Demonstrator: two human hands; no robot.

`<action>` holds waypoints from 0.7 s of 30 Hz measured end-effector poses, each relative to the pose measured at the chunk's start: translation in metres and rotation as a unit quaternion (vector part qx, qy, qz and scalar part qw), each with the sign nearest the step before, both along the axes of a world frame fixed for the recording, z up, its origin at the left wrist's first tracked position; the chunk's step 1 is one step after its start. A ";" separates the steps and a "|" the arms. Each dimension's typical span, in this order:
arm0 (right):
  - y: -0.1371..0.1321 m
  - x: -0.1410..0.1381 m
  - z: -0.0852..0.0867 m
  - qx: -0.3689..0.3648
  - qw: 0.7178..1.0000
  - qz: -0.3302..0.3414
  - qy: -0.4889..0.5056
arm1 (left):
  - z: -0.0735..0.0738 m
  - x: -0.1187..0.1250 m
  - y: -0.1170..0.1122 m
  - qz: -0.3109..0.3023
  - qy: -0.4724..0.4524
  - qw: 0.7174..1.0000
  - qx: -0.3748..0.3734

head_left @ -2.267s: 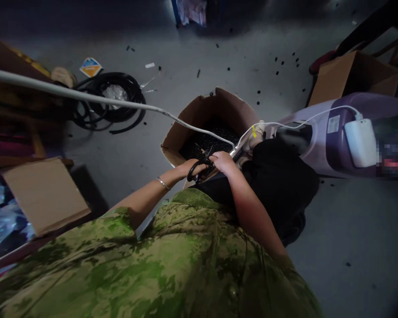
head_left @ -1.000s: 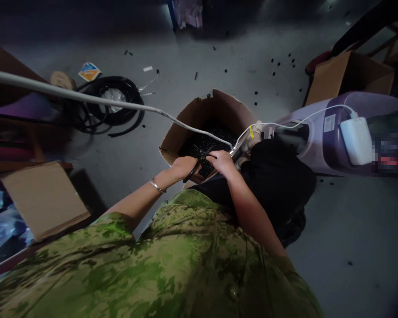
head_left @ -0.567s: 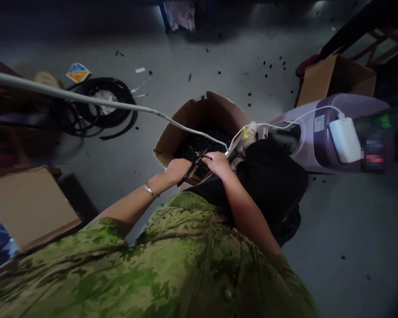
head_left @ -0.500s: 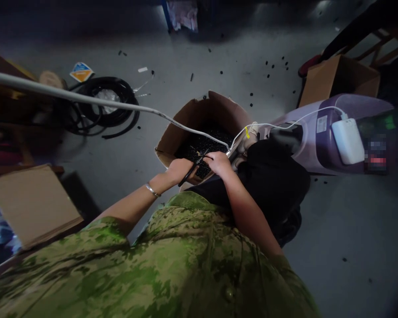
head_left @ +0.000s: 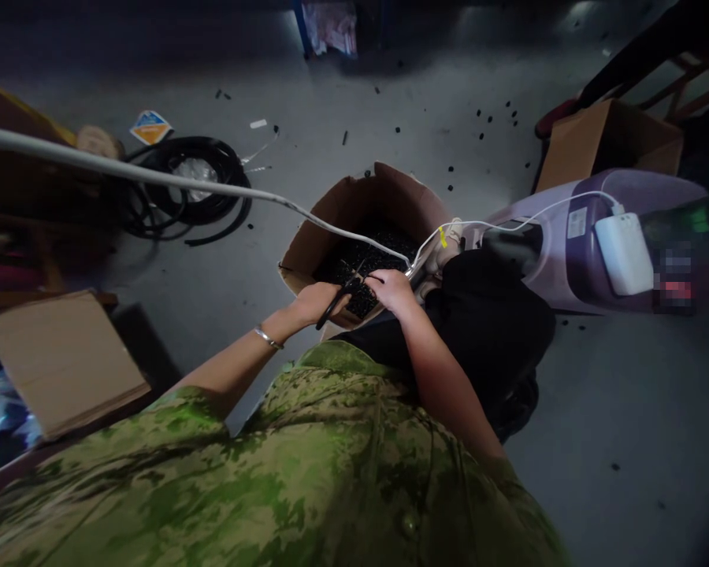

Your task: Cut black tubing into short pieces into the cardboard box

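Observation:
My left hand (head_left: pixel 317 303) is closed around black-handled scissors (head_left: pixel 329 309), whose thin blades point up and right over the cardboard box (head_left: pixel 307 236). Just right of the blades, my right hand (head_left: pixel 393 290) pinches a small black part at its fingertips; its exact kind is too small to tell. Both hands are above the near side of the box. Inside lies a heap of small black pieces (head_left: pixel 366 256).
A white cable (head_left: pixel 213 187) crosses from the left to beside my right hand. A purple-grey appliance (head_left: pixel 584 244) carries a white power adapter (head_left: pixel 625 253). Black hose coils (head_left: pixel 228 169), an open carton (head_left: pixel 573 146) and a cardboard piece (head_left: pixel 64 362) surround me. Black bits litter the floor.
The scissors have turned slightly in my left hand, and a gap shows between their blades and my right fingertips. My right hand stays almost in place; the view has shifted slightly.

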State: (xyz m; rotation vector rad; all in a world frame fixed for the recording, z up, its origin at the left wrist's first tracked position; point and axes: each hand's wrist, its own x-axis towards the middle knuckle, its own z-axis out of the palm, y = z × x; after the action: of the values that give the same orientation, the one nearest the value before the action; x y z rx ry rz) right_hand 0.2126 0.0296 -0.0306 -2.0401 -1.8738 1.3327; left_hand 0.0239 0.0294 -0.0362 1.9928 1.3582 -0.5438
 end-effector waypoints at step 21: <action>-0.003 0.002 0.015 0.004 0.999 -0.023 -0.022 | 0.011 0.010 -0.004 0.017 -0.037 0.999 -0.010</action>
State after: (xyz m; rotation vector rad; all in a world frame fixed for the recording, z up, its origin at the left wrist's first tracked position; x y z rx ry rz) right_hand 0.2143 0.0262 -0.0159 -2.1125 -1.8356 1.2784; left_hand 0.0343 0.0254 -0.0252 1.9512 1.3333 -0.4612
